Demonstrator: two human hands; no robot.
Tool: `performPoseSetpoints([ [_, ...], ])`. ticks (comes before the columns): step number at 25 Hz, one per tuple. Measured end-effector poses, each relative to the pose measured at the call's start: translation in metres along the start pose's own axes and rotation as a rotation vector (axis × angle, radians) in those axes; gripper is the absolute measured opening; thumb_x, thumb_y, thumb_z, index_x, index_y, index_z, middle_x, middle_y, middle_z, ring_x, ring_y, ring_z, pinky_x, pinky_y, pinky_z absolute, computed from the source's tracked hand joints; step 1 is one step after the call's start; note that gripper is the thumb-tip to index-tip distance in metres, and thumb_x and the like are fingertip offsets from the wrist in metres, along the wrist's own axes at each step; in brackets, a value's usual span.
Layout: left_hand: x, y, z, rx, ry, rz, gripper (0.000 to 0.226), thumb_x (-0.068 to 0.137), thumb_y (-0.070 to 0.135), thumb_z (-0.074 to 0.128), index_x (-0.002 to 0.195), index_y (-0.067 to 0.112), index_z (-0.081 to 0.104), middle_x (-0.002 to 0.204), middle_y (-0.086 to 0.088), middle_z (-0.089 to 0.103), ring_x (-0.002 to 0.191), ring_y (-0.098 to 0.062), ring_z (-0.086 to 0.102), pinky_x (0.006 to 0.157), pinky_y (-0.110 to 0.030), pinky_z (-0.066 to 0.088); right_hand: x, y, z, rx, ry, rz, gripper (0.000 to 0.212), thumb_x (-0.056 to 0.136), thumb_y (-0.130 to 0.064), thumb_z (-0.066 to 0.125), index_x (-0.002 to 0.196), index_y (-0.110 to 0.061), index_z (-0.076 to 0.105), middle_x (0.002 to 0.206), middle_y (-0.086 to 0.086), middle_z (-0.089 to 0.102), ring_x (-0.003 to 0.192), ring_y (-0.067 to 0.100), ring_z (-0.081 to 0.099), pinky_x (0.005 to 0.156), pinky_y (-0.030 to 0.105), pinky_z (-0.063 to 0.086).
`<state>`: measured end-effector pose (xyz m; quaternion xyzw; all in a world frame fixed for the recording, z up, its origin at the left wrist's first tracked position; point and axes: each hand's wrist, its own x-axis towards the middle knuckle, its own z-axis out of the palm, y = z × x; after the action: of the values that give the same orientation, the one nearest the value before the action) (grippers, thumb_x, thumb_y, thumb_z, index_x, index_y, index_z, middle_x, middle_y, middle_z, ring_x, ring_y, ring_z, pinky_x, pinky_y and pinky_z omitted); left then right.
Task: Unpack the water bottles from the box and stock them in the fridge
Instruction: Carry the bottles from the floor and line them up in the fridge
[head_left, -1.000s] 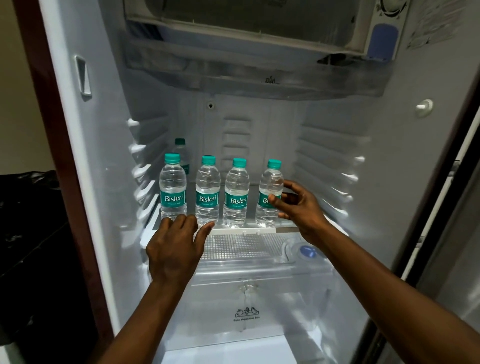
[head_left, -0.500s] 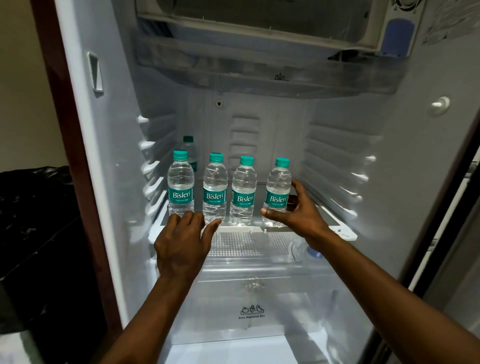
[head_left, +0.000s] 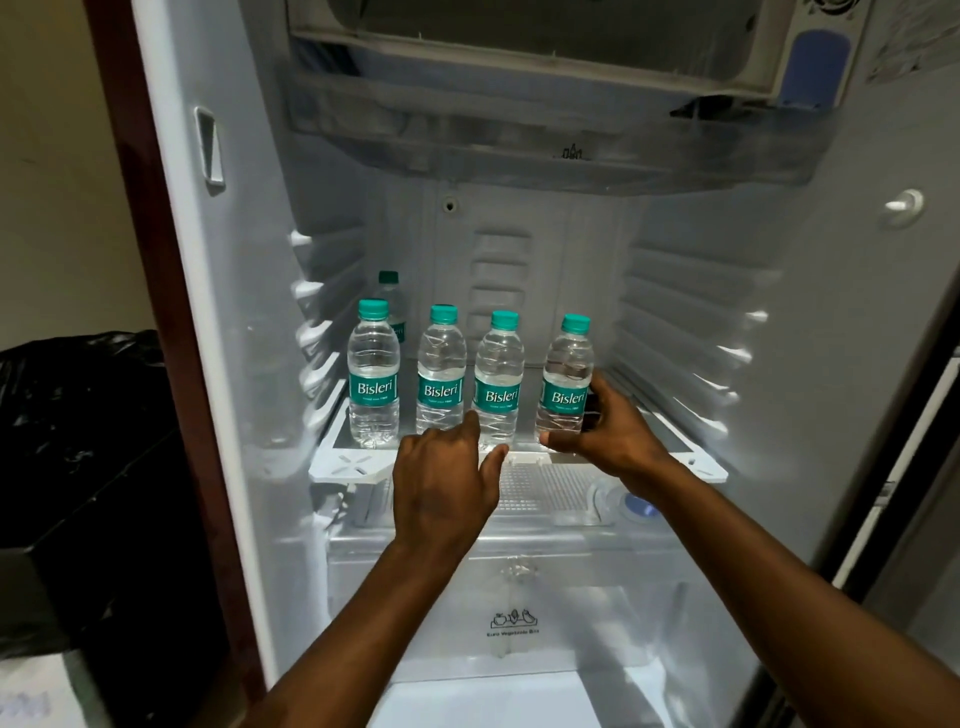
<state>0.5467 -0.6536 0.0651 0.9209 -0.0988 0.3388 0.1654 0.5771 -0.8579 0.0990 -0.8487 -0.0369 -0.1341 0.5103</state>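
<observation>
I see four clear plastic water bottles with teal caps (head_left: 441, 371) lined along the front edge of the white fridge shelf (head_left: 343, 461), with narrow gaps between them, the widest between the third and fourth. A fifth bottle (head_left: 390, 296) stands behind the leftmost one. My left hand (head_left: 441, 483) blocks the front by the two middle bottles; my right hand (head_left: 605, 428) wraps the rightmost. Above the caps the fridge cavity is open up to the frosted translucent tray (head_left: 519, 150). Right of the row, bare shelf reaches the ribbed side wall (head_left: 691, 332).
</observation>
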Motion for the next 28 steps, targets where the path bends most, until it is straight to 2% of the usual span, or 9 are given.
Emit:
performPoseSetpoints([
  [3, 0.007, 0.006, 0.001, 0.031, -0.058, -0.071, 0.051, 0.096, 0.058, 0.046, 0.131, 0.024, 0.059, 0.115, 0.0, 0.071, 0.107, -0.02, 0.065, 0.098, -0.035, 0.047, -0.001, 0.001, -0.002, -0.027, 0.022, 0.01, 0.075, 0.074, -0.019, 0.087, 0.137, -0.028, 0.048, 0.131, 0.0, 0.063, 0.113, 0.021, 0.064, 0.097, 0.041, 0.054],
  [8, 0.015, 0.013, 0.01, -0.093, -0.009, -0.198, 0.048, 0.093, 0.055, 0.055, 0.126, 0.021, 0.063, 0.118, -0.001, 0.071, 0.109, -0.022, 0.065, 0.097, -0.036, 0.049, 0.0, -0.003, -0.004, -0.062, 0.02, 0.009, 0.074, 0.075, -0.019, 0.086, 0.138, -0.026, 0.047, 0.134, -0.001, 0.062, 0.108, 0.016, 0.061, 0.093, 0.034, 0.05],
  [19, 0.016, 0.017, 0.025, -0.188, 0.047, -0.219, 0.05, 0.091, 0.058, 0.057, 0.124, 0.022, 0.066, 0.115, -0.001, 0.072, 0.107, -0.022, 0.065, 0.094, -0.037, 0.051, 0.002, 0.007, -0.014, -0.106, 0.024, 0.015, 0.072, 0.076, -0.02, 0.087, 0.137, -0.027, 0.049, 0.132, -0.002, 0.064, 0.113, 0.019, 0.064, 0.1, 0.041, 0.053],
  [22, 0.015, 0.015, 0.026, -0.214, 0.05, -0.208, 0.047, 0.09, 0.056, 0.059, 0.122, 0.023, 0.068, 0.109, 0.0, 0.075, 0.103, -0.021, 0.066, 0.092, -0.037, 0.051, 0.0, 0.007, -0.015, -0.094, 0.004, 0.008, 0.082, 0.074, -0.025, 0.088, 0.143, -0.029, 0.044, 0.136, -0.001, 0.061, 0.121, 0.022, 0.062, 0.102, 0.046, 0.052],
  [25, 0.008, 0.009, 0.021, -0.288, 0.074, -0.141, 0.042, 0.09, 0.052, 0.062, 0.119, 0.022, 0.069, 0.101, 0.002, 0.076, 0.094, -0.02, 0.068, 0.083, -0.037, 0.057, -0.01, -0.001, -0.013, -0.043, 0.149, -0.06, 0.108, 0.073, -0.035, 0.088, 0.157, -0.036, 0.019, 0.155, 0.0, 0.043, 0.136, 0.021, 0.048, 0.108, 0.048, 0.046],
  [26, 0.004, 0.005, 0.017, -0.325, 0.129, -0.104, 0.038, 0.09, 0.049, 0.065, 0.115, 0.021, 0.071, 0.098, 0.002, 0.076, 0.09, -0.02, 0.069, 0.078, -0.037, 0.058, -0.016, -0.011, -0.012, -0.019, 0.248, -0.133, 0.108, 0.075, -0.033, 0.087, 0.157, -0.036, 0.017, 0.156, 0.0, 0.04, 0.136, 0.018, 0.045, 0.109, 0.045, 0.046],
  [28, -0.002, -0.01, 0.009, -0.336, 0.303, -0.033, 0.029, 0.089, 0.04, 0.068, 0.106, 0.018, 0.074, 0.095, 0.001, 0.075, 0.086, -0.018, 0.068, 0.075, -0.034, 0.057, -0.024, -0.04, -0.009, 0.005, 0.426, -0.338, 0.095, 0.08, -0.028, 0.084, 0.155, -0.029, 0.026, 0.149, 0.0, 0.045, 0.131, 0.011, 0.046, 0.104, 0.032, 0.048],
])
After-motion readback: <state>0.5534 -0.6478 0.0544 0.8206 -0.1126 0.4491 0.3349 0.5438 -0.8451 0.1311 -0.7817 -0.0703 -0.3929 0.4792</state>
